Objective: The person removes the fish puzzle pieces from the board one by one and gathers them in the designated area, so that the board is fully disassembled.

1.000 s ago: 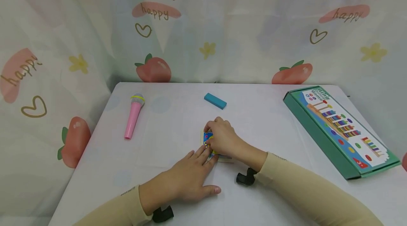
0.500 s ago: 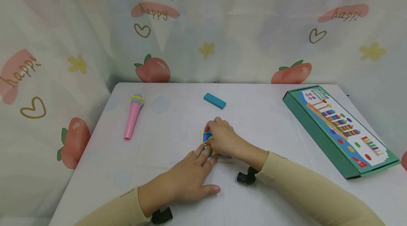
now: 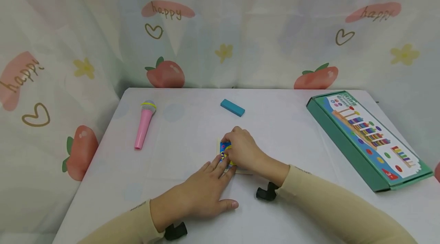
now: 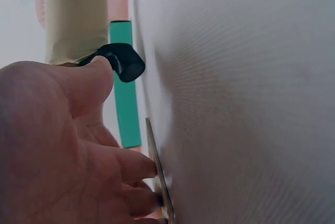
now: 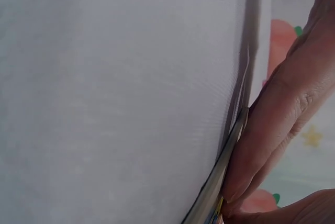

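Observation:
A small flat board (image 3: 243, 172) with a pale border lies on the table in front of me. Bright blue and yellow printing (image 3: 225, 147) shows on it between my hands. My left hand (image 3: 206, 190) reaches in from the front, fingers spread and nearly straight, fingertips resting on the board's lower left part. Curled fingers of my right hand (image 3: 243, 151) cover the board's upper right part. In the right wrist view its thumb and finger meet at the blue and yellow edge of a printed piece (image 5: 216, 209). Most of the printing is hidden under both hands.
A pink toy microphone (image 3: 145, 125) lies at the left of the white table (image 3: 185, 129). Beyond the hands is a blue block (image 3: 232, 107). A green box (image 3: 368, 141) with a printed lid lies at the right. Patterned cloth (image 3: 261, 37) hangs behind.
Slightly more of the blue and yellow printing shows between the hands than before. Both hands have stayed in nearly the same place.

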A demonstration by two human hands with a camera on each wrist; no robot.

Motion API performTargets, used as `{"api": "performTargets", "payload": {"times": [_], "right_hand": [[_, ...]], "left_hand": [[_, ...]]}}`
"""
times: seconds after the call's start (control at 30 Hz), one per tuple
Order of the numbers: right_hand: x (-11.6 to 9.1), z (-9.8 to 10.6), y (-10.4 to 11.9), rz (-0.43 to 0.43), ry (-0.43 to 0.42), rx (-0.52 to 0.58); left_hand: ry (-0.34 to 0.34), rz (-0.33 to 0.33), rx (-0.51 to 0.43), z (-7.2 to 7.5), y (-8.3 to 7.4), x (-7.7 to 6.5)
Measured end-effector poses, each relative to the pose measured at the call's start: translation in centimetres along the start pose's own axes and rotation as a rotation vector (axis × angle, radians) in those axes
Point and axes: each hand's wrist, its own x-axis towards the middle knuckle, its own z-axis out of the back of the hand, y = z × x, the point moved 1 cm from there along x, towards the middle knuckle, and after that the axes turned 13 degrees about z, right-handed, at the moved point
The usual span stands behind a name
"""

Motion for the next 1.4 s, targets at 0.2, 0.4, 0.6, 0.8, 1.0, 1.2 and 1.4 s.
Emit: {"api": "performTargets", "payload": {"times": [0.2,0.4,0.6,0.8,1.0,1.2,1.4], "right_hand": [[0.3,-0.3,-0.4,0.001,-0.02,0.056],[0.4,-0.4,-0.8,-0.003,-0.027,0.028],[0.4,-0.4,-0.4,-0.02,0.017,-0.031],[0.7,-0.4,-0.3,-0.041,0.071,-0.057],[1.0,-0.5,-0.5,-0.054,0.1,-0.046],[1.1,-0.3,-0.6,-0.055,0.116,-0.038],[1.3,-0.3,-0.7,-0.052,0.125,-0.038]], "left_hand": [[0.013,0.011,-0.01,0.2,0.0,0.0],[0.017,-0.006,-0.01,0.4,-0.1,0.1],[0.007,-0.024,-0.013,0.4,0.0,0.0],[0.008,-0.021,-0.021,0.4,0.1,-0.1],[0.022,-0.017,-0.021,0.4,0.1,0.0],[0.02,-0.018,-0.019,0.4,0.2,0.0],[0.017,-0.015,-0.011,0.4,0.2,0.0]]}}
